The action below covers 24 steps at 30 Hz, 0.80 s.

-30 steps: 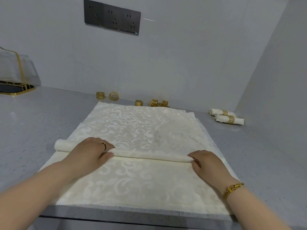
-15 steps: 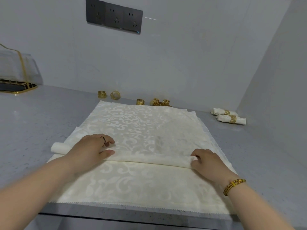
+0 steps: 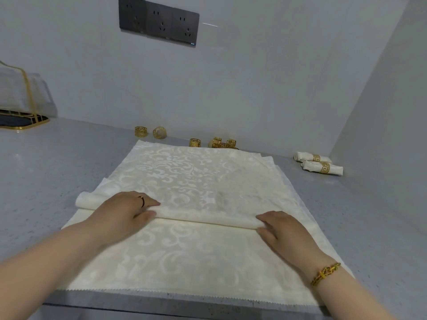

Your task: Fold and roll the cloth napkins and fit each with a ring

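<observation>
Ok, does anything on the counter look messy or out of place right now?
Mostly tidy. The roll runs askew: its left end, past the left hand, sits farther back than the end under the right hand. The spare rings lie scattered along the wall, one tipped on its side.

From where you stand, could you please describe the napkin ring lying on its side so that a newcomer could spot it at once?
Start at the dark socket panel on the back wall and drop straight down to the grey counter, where gold rings line the wall. The tipped ring is second from the left, beside an upright ring. It alone there shows its round opening toward you.
</observation>
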Motion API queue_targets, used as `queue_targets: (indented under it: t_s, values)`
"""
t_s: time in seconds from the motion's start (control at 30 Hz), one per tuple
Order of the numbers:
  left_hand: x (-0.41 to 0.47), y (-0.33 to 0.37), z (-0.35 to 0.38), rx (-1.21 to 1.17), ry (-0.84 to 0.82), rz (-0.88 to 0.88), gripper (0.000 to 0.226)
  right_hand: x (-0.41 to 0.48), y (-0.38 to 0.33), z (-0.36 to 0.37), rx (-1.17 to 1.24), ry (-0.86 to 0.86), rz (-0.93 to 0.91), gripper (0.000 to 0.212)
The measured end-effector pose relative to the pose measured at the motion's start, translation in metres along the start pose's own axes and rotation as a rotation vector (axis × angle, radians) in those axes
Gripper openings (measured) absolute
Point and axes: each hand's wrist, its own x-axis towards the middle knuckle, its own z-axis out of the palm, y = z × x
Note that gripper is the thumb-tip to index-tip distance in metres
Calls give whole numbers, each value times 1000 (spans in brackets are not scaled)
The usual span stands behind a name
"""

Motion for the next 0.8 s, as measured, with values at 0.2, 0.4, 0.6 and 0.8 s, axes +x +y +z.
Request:
queue_targets:
  t_s: [0.2,0.4,0.6,0.8]
  values:
    - [25,-1,8,-43,95,-173,34,25,10,11,87,58,109,38]
    - [35,-3,16,80,159,-6,22,38,9,19,98,122,31,7]
    - [29,-3,8,64,54,106,64,35,14,16,47,34,4,21]
    - [32,-13,9,117,75,41,28,35,13,12,5,38,25,19]
